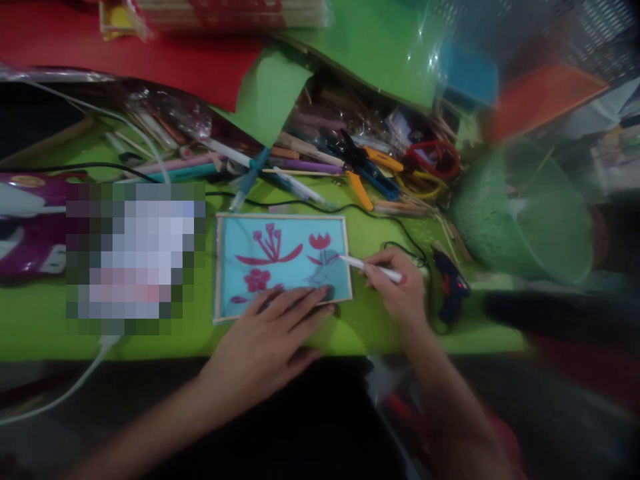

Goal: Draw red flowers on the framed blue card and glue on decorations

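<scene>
A light-blue picture panel (310, 230) with a thin pale wooden frame lies on the green tabletop in front of me. Red flower shapes are on it, and faint outlines show at its right side. My left hand (277, 327) rests flat across its lower edge, fingers stretched out, covering part of the bottom. In my right hand (400, 290) is a slim white marker (374, 269) with a red end, pinched between the fingers. Its tip points left and meets the panel near the stem of the right-hand red flower, by the frame's right side.
Behind the panel lies a heap of pens, sticks and orange-handled cutting tools (370, 170). A dark glue gun (453, 287) sits right of my right hand, near a green basket (525, 220). At left are a pixelated device (145, 253) with a white cable and a purple object (30, 253).
</scene>
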Available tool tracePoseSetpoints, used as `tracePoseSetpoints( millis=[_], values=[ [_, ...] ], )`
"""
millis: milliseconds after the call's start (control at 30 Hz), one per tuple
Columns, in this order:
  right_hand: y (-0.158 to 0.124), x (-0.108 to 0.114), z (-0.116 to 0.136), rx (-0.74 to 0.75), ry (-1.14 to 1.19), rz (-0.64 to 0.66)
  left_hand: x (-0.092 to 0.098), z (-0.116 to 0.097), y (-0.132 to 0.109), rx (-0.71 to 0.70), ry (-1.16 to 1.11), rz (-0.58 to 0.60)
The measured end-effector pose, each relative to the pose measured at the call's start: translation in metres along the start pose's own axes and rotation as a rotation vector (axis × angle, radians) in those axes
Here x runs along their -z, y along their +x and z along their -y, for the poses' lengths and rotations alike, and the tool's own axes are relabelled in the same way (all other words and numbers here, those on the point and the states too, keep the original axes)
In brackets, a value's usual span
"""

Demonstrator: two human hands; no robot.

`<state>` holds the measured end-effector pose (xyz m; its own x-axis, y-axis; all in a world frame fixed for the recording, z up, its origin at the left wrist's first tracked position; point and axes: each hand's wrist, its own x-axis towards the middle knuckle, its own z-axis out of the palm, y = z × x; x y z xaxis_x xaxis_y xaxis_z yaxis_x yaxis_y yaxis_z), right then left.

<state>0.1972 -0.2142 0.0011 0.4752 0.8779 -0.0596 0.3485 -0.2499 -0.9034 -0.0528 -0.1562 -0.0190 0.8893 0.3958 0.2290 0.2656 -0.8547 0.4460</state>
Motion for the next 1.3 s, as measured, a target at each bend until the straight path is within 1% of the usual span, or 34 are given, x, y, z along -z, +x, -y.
tracePoseSetpoints(
  millis=[500, 767, 1033, 1133, 1300],
  values=[
    [0.0011, -0.0019, 0.0021, 0.023, -0.009, 0.018, 0.0001, 0.0007, -0.0010, -0.004, 0.000, 0.000],
    [-0.0005, -0.0016, 0.0031, 0.030, -0.017, 0.068, 0.0002, -0.0003, 0.0003, 0.010, -0.015, 0.016],
    [0.0003, -0.0014, 0.0059, 0.060, -0.033, 0.096, -0.0014, 0.0005, 0.0004, -0.014, -0.004, -0.023],
    [0.0001, -0.0017, 0.0057, 0.057, -0.037, 0.087, -0.0016, 0.0005, 0.0004, -0.013, -0.005, -0.023],
    [-0.0003, -0.0023, 0.0036, 0.042, -0.023, 0.028, -0.0006, 0.0007, -0.0015, -0.009, 0.003, -0.003]
  ],
)
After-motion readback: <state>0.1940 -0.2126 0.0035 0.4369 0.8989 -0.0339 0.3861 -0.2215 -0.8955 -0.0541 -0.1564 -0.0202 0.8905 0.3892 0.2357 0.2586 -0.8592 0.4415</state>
